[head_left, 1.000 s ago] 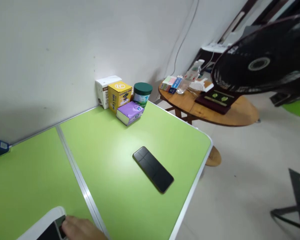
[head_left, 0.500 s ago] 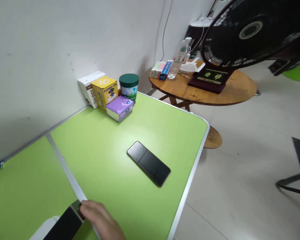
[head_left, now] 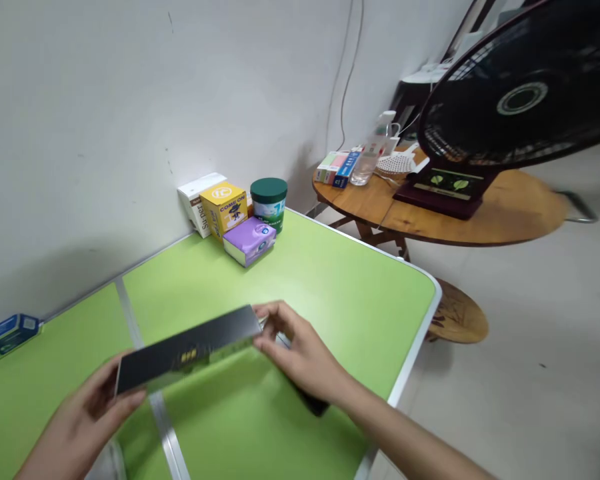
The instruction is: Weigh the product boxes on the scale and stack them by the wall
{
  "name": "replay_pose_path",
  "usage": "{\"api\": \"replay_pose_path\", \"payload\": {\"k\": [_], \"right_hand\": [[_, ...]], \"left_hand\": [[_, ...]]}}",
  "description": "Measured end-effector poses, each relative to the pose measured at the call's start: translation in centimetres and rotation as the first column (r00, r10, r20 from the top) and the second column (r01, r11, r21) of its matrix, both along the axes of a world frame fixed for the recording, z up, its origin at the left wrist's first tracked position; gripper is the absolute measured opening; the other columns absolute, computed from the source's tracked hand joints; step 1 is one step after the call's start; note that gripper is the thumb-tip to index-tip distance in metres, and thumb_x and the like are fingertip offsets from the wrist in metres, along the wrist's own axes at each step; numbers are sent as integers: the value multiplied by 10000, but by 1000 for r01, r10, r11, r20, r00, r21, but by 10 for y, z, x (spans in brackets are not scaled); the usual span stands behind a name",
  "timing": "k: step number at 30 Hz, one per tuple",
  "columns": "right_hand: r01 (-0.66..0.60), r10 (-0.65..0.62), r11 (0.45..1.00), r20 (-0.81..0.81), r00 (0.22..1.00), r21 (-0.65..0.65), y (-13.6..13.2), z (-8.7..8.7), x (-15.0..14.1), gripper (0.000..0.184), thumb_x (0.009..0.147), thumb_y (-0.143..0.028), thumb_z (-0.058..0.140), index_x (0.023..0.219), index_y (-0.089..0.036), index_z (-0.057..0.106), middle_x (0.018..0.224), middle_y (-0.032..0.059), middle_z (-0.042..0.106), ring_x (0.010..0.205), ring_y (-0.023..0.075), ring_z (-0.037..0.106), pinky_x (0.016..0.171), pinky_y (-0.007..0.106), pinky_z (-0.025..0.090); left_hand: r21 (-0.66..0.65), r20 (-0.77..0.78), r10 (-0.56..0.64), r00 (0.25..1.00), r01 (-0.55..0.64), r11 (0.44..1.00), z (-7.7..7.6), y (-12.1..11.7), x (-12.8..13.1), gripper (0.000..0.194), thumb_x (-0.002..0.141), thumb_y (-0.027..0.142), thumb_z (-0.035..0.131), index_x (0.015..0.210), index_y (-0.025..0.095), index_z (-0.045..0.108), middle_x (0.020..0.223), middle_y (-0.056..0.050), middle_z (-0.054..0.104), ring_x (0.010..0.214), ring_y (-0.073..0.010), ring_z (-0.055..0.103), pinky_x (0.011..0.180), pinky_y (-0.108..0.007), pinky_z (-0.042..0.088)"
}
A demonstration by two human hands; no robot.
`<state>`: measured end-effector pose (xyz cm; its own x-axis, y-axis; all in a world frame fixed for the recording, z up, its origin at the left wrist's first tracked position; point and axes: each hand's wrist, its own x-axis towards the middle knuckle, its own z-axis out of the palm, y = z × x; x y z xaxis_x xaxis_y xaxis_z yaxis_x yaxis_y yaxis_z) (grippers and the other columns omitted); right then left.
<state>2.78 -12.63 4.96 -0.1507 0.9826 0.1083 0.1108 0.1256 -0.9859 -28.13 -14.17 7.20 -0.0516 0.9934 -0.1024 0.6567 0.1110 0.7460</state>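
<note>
A long black box (head_left: 195, 350) with small gold lettering hangs above the green table (head_left: 330, 267), spanning both hands. My left hand (head_left: 83, 413) grips its left end, thumb in front and fingers behind. At the box's right end, my right hand (head_left: 297, 350) pinches the corner between thumb and fingers. Under my right hand lies a phone (head_left: 314, 404), mostly covered by the hand. Below my left forearm a white object (head_left: 107, 460) shows in part; I cannot tell what it is.
By the wall stand a yellow box (head_left: 225, 210), a white box (head_left: 193, 200), a green-lidded tub (head_left: 269, 203) and a purple tissue pack (head_left: 250, 241). A blue box (head_left: 10, 337) lies far left. Right, a wooden table (head_left: 515, 207) bears a fan (head_left: 523, 100) and a bottle (head_left: 373, 153).
The black box has come up and right into fuller view, now with a hand at each end. My right hand now covers most of the phone. The camera view has shifted.
</note>
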Motion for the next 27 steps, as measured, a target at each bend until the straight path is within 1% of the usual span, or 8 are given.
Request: {"api": "replay_pose_path", "payload": {"k": [3,5,7,11,14,18,23,27], "right_hand": [[164,-173,976,53,984,145,58,8,11,259,817,-205,524,1074,-181,521,867,25,612,750,161,586,734,321,481],[221,-251,948,111,961,230,102,25,16,336,772,-165,521,1108,-166,522,982,65,612,825,177,584,784,335,479],[203,-255,942,178,950,268,146,49,19,388,730,-137,535,1118,-145,535,1048,93,607,891,198,580,816,346,477],[149,-215,949,224,951,279,227,96,18,322,709,-120,537,1029,-103,571,1017,106,632,917,218,591,821,348,477],[187,-263,929,214,941,320,278,112,13,346,693,-120,557,1037,-91,562,1055,120,630,952,217,588,845,333,467],[222,-291,927,206,934,301,331,105,6,292,734,-133,494,1013,-114,575,1066,111,641,963,199,590,852,313,460],[230,-289,947,287,913,223,369,76,-2,347,686,-137,551,1030,-156,589,1073,97,674,1017,241,587,932,399,428],[219,-270,960,357,894,177,379,61,-4,458,654,-98,567,1105,-181,588,1116,90,679,1058,259,593,973,426,408]], "left_hand": [[-32,87,40,995,-37,999,30,55,51,534,703,563,669,1108,218,630,1041,-95,726,907,-284,699,843,-441,574],[-15,109,72,991,-71,997,49,93,80,462,717,493,687,1075,207,635,1004,-91,720,841,-256,702,847,-455,564],[2,158,112,981,-113,994,66,131,101,346,740,391,695,1011,183,643,939,-76,703,776,-213,689,847,-437,560],[54,328,161,931,-189,981,89,205,118,58,773,194,666,797,151,637,746,-31,619,630,-128,605,725,-311,566],[113,429,160,889,-228,967,98,254,122,68,766,137,662,725,145,608,683,8,559,537,-79,523,642,-256,537],[173,446,201,872,-305,937,93,305,130,94,759,113,663,840,141,624,703,25,560,499,-54,471,610,-230,502],[139,460,364,810,-471,871,57,344,139,496,760,-15,538,1233,126,484,868,-41,611,674,-101,584,666,-226,500],[116,438,381,814,-472,874,38,355,139,445,744,-16,509,1168,121,523,1049,-100,642,905,-145,635,747,-233,509]]}}
